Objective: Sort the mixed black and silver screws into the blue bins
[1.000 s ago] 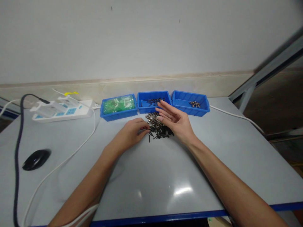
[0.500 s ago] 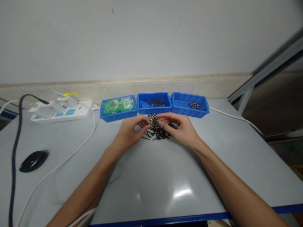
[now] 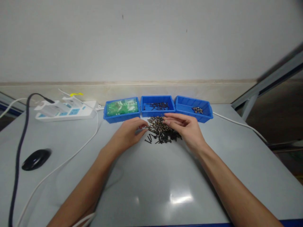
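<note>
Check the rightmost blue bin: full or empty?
Neither: the bin is slightly filled; a fastener cluster sits near its right end, blue floor showing.

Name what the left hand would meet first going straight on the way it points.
The left hand would likely meet the heap of small silvery and black metal screws first; depth is unclear, so it may already touch them.

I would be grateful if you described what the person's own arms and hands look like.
The left hand and right hand are ungloved, with five-fingered human shapes. Both forearms are bare, with no sleeves in view, and no watch or ring can be seen. A white cord shows at the left forearm; whether it is worn I cannot tell.
</note>
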The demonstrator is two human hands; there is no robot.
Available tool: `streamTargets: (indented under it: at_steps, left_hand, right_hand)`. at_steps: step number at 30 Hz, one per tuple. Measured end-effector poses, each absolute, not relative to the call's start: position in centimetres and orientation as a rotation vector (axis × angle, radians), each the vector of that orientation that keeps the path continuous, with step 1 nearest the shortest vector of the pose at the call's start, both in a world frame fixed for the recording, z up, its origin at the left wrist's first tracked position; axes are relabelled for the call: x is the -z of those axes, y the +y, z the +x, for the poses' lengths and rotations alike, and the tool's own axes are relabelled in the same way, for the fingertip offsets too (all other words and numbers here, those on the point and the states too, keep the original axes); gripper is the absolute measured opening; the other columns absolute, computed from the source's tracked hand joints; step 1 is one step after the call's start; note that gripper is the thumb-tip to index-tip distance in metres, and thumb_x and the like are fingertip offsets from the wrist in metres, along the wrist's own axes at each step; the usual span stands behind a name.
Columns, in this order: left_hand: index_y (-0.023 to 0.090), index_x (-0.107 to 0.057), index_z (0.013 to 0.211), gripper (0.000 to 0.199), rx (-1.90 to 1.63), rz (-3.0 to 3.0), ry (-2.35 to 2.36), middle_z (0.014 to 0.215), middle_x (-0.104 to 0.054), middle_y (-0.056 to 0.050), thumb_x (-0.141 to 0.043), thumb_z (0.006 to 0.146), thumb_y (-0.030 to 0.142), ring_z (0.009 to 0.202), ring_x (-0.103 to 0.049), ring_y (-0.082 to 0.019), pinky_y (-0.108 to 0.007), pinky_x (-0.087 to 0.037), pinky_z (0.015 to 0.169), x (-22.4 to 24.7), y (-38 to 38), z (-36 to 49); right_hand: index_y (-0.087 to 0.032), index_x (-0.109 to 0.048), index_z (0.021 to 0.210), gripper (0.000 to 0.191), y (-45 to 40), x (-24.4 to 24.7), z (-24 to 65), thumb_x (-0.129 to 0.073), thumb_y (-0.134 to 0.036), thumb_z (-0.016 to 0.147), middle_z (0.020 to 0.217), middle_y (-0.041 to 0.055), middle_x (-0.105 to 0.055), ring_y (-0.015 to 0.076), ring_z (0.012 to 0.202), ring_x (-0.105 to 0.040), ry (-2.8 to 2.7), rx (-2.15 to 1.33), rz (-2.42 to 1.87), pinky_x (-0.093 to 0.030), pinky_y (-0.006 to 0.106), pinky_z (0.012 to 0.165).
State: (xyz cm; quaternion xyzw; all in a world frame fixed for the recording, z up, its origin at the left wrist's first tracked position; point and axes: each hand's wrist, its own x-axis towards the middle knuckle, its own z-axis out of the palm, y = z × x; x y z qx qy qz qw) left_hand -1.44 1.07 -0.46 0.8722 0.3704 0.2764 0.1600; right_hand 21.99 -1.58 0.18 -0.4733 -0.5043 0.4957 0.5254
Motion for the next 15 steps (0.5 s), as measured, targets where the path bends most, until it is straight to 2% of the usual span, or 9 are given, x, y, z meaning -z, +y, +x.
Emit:
streamTargets:
  at_steps: [3,5,9,15]
  left_hand:
    - [0.016,-0.069,0.099,0.012,-0.704,2.537,1.077,0.089,-0.069,-0.005,-0.061,0.092,0.013,0.081,-0.065,-0.017,-0.027,-0.052,0.074,0.9,1.3,-1.7]
    - [0.016,-0.069,0.099,0.011,-0.656,2.562,1.089,0.093,-0.069,-0.008,-0.06,0.093,0.014,0.086,-0.066,-0.019,-0.031,-0.053,0.078,1.3,1.2,-1.4]
    - [0.015,-0.068,0.096,0.01,-0.565,2.627,1.136,0.096,-0.069,-0.01,-0.059,0.094,0.015,0.093,-0.065,-0.024,-0.037,-0.054,0.083,1.8,0.9,-0.7]
    - [0.016,-0.065,0.093,0.011,-0.518,2.661,1.188,0.094,-0.068,-0.007,-0.055,0.096,0.014,0.09,-0.063,-0.021,-0.033,-0.054,0.082,1.9,1.1,-0.5]
  right_hand:
    - [-0.03,-0.071,0.125,0.049,-1.5,-0.4,21.5,-0.082,-0.027,0.078,0.137,0.0042,-0.068,0.0262,0.122,-0.067,-1.189,-1.084,-0.995,-0.054,0.047,0.108]
    - [-0.032,-0.068,0.128,0.05,-1.5,-0.3,21.4,-0.079,-0.025,0.08,0.142,0.003,-0.064,0.0262,0.125,-0.065,-1.207,-1.055,-0.973,-0.052,0.048,0.11]
    - [-0.03,-0.072,0.12,0.041,-1.5,0.3,21.8,-0.079,-0.023,0.08,0.131,0.0052,-0.071,0.0253,0.111,-0.072,-1.188,-1.031,-1.03,-0.055,0.047,0.106]
    - [-0.026,-0.072,0.111,0.028,-1.1,0.8,22.9,-0.073,-0.027,0.084,0.11,0.0056,-0.077,0.0215,0.089,-0.076,-1.197,-0.874,-1.122,-0.06,0.043,0.091]
